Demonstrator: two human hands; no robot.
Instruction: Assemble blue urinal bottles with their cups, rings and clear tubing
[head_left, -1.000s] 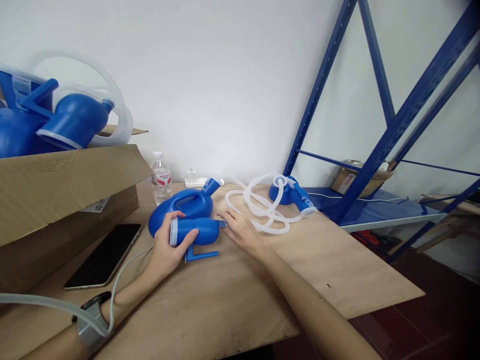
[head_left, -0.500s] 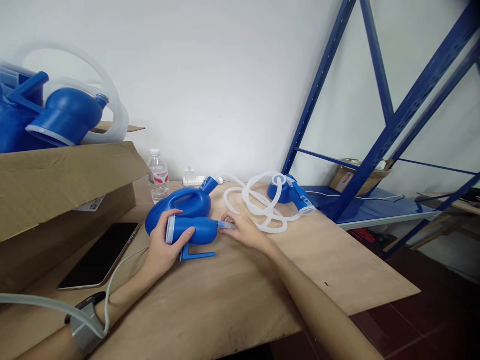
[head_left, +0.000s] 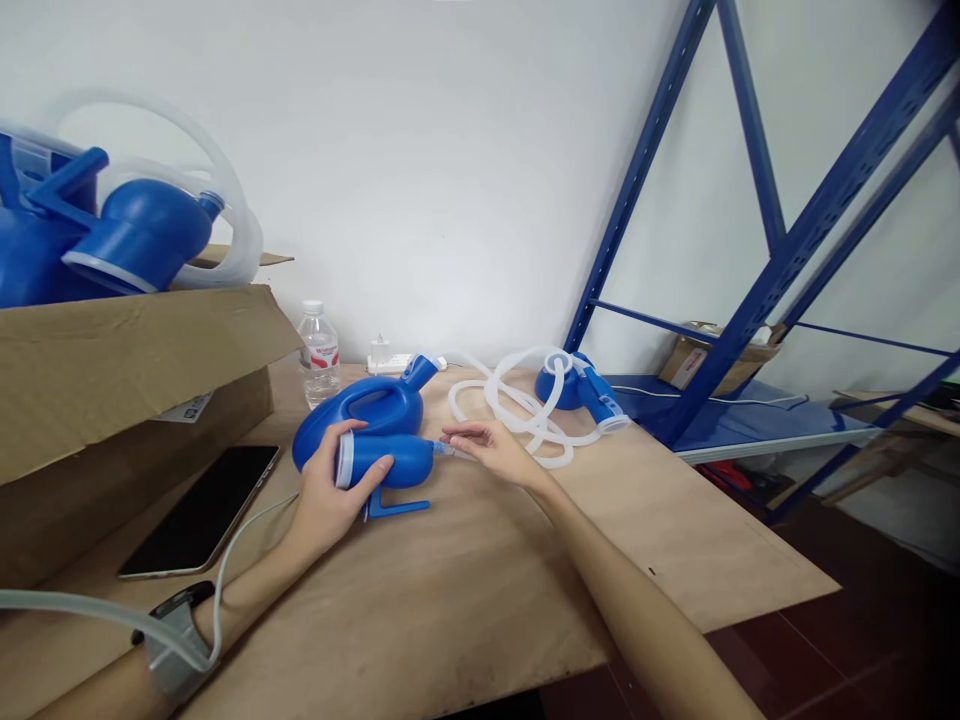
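My left hand (head_left: pixel 335 478) is wrapped around a blue plastic cup-shaped piece (head_left: pixel 397 461) with a white rim and an L-shaped blue handle (head_left: pixel 397 508) below. The piece lies on its side, its narrow spout pointing right. On the spout sits a short clear tube end (head_left: pixel 444 449). My right hand (head_left: pixel 491 450) has its fingertips at this tube end, thumb and fingers close together, partly hiding it. Directly behind the cup lies a blue urinal bottle (head_left: pixel 390 408) with a loop handle, its neck pointing up and right.
A cardboard box (head_left: pixel 150 330) at left holds more blue bottles (head_left: pixel 146 235) and tubing. Beside it lie a dark tablet (head_left: pixel 201 512) and a water bottle (head_left: pixel 320 360). Behind are a power strip (head_left: pixel 390 362), coiled clear tubing (head_left: pixel 517 400) and another blue bottle (head_left: pixel 592 390). A blue rack (head_left: pixel 750 300) stands right.
My right hand's fingers have straightened and loosened somewhat at the clear tube end. My left hand keeps the blue cup-shaped piece almost still. The view has shifted slightly.
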